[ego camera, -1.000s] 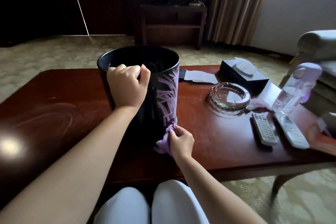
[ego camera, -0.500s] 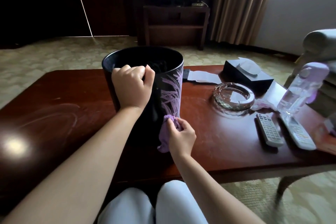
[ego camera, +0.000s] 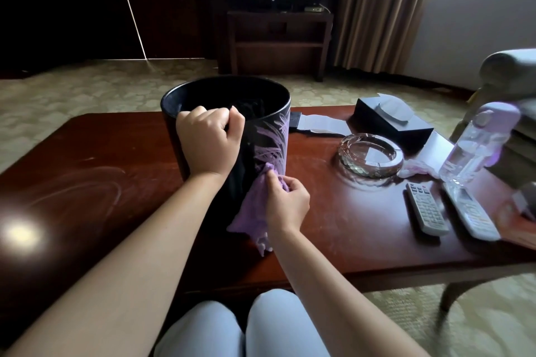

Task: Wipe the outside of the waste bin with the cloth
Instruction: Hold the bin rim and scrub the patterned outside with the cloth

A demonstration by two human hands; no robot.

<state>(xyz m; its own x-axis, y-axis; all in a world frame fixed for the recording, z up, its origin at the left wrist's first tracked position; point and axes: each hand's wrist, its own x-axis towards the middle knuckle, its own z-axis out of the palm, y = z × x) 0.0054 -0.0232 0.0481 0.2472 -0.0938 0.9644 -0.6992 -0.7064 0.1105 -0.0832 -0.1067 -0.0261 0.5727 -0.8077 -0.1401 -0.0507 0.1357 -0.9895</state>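
Note:
A black round waste bin [ego camera: 269,136] with a purple leaf pattern stands upright on the dark wooden coffee table [ego camera: 87,171]. My left hand [ego camera: 208,142] grips the near rim of the bin, fingers curled over the edge. My right hand [ego camera: 287,203] pinches a purple cloth [ego camera: 251,211] and holds it against the lower right side of the bin. The loose end of the cloth hangs down to the table in front of the bin.
To the right on the table lie a glass ashtray [ego camera: 371,158], a black tissue box [ego camera: 391,122], a clear water bottle [ego camera: 478,142] with a purple cap and two remote controls [ego camera: 426,211]. An armchair [ego camera: 510,72] stands at the far right.
My right hand has moved the cloth upward along the bin's side from near its base. The left hand has kept its hold on the rim.

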